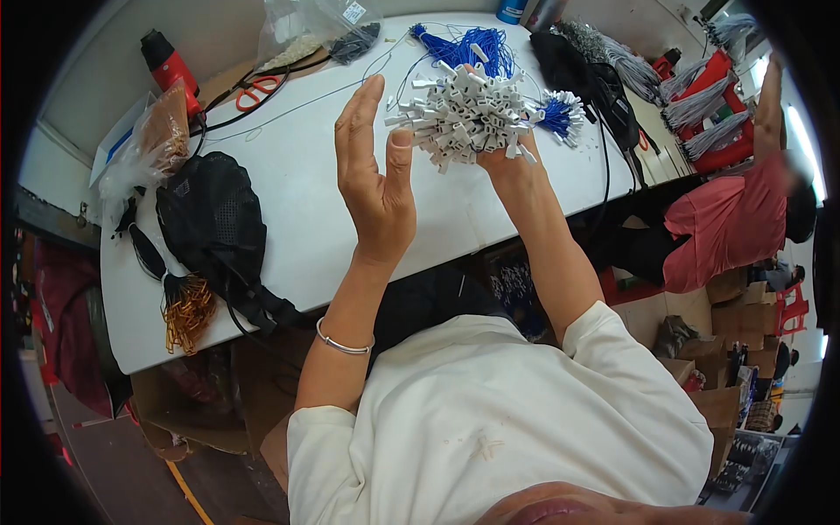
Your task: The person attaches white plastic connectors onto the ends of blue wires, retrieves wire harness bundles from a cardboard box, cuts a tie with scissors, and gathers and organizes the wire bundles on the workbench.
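Observation:
A thick bundle of blue wires (486,51) ends in a dense cluster of white connectors (464,114), raised above the white table (306,201). My right hand (507,149) is wrapped round the bundle behind the connectors, which hide most of its fingers. Just left of the cluster, my left hand (376,171) is upright with its fingers and thumb apart, holding nothing. A smaller blue wire bundle with white ends (560,116) lies on the table to the right of my right hand.
Black bag (213,214), orange-tipped wires (186,311), red heat gun (171,70), orange scissors (259,93) and plastic bags (293,35) lie on the left and back. Black cables and a dark bag (564,70) stand right. A person in a pink shirt (726,223) is at the far right.

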Demonstrator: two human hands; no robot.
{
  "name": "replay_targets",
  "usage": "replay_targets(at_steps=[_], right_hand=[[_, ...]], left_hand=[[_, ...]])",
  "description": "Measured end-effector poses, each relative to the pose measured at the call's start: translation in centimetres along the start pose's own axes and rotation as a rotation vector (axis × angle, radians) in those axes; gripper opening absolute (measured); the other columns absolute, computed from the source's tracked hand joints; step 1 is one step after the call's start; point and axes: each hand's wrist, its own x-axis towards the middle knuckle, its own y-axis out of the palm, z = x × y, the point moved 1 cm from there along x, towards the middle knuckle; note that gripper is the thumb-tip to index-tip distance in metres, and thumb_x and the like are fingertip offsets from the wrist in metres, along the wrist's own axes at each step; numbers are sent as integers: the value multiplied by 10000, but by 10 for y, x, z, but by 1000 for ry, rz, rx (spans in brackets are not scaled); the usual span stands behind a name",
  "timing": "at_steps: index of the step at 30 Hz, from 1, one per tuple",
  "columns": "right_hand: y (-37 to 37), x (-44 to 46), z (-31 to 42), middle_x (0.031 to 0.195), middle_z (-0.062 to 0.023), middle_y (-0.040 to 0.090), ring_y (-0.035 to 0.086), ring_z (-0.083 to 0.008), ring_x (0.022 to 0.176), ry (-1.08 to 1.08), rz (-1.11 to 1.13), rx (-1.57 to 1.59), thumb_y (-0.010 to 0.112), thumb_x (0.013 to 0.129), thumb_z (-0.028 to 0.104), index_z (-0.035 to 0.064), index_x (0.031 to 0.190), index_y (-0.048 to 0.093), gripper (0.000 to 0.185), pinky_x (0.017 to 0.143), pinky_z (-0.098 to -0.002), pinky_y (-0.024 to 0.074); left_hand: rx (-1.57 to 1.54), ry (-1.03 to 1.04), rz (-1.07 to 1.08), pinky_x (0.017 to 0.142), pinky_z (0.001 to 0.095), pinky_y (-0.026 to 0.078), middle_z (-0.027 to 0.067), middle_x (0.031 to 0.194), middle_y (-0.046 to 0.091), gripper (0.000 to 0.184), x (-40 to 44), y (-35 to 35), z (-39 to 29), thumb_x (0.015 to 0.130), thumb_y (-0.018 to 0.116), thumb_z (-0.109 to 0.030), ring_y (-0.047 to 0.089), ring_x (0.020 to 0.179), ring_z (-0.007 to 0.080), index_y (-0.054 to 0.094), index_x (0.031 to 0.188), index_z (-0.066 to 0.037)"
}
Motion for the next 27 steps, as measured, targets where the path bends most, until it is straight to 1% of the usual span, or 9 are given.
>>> replay_targets(at_steps=[2,4,6,9,11,15,17,22,27], right_hand=[[4,5,-1,1216,-92,640,646,-203,1027,-4,-11,8,633,901,295,124,1310,562,448,812,-307,519],[15,33,8,995,-61,658,619,-152,826,88,-14,-352,655,883,279,60,1069,629,288,707,-248,487],[23,47,15,774,-30,677,592,-101,625,200,-36,-708,678,864,263,-4,828,696,269,602,-190,456],[32,42,-19,657,-63,633,548,-142,540,143,50,-993,618,872,241,-31,748,676,304,567,-250,468],[22,38,-88,654,-160,638,603,-264,558,-93,57,-1547,551,819,140,-104,703,649,287,576,-313,511],[58,55,-17,717,-201,649,612,-286,602,97,60,-1418,549,818,139,-104,736,652,277,613,-356,523],[53,41,-33,737,-214,652,615,-293,617,234,101,-1370,548,818,138,-105,747,653,274,626,-370,528],[25,56,-59,804,-196,675,631,-271,666,161,56,-1447,584,840,184,-97,799,661,294,634,-382,527],[13,55,-31,783,-109,680,648,-215,696,338,-174,-955,579,906,316,-79,915,683,409,632,-346,525]], left_hand=[[-39,-46,-42,1023,376,406,139,1328,509,418,-1,-3,-1,1007,471,-286,514,1177,245,480,1341,-36],[-50,-86,-71,1005,356,418,134,1299,533,390,-4,-13,0,1011,464,-261,532,1154,234,496,1316,-19],[-133,-221,-216,931,299,437,109,1183,596,313,-12,-29,8,1011,451,-205,574,1032,196,542,1232,-1],[-145,-372,-274,888,285,443,93,1128,611,282,-30,-36,23,1010,438,-181,574,964,175,559,1190,0],[-138,-466,-366,845,270,448,77,1072,625,259,-36,-45,27,1008,426,-157,575,897,154,577,1149,1],[-143,-438,-336,806,270,456,68,1004,632,247,-41,-43,30,1004,414,-144,566,828,143,591,1100,-1],[-110,-500,-339,793,270,459,65,982,635,245,-68,-48,29,1003,410,-140,564,806,139,596,1084,-2],[-243,-582,-321,768,266,470,70,953,637,249,-50,-38,31,999,410,-135,565,785,134,609,1059,1],[-335,-654,-316,739,256,476,75,900,642,244,-64,-41,26,996,418,-135,565,746,133,619,1037,-1]])
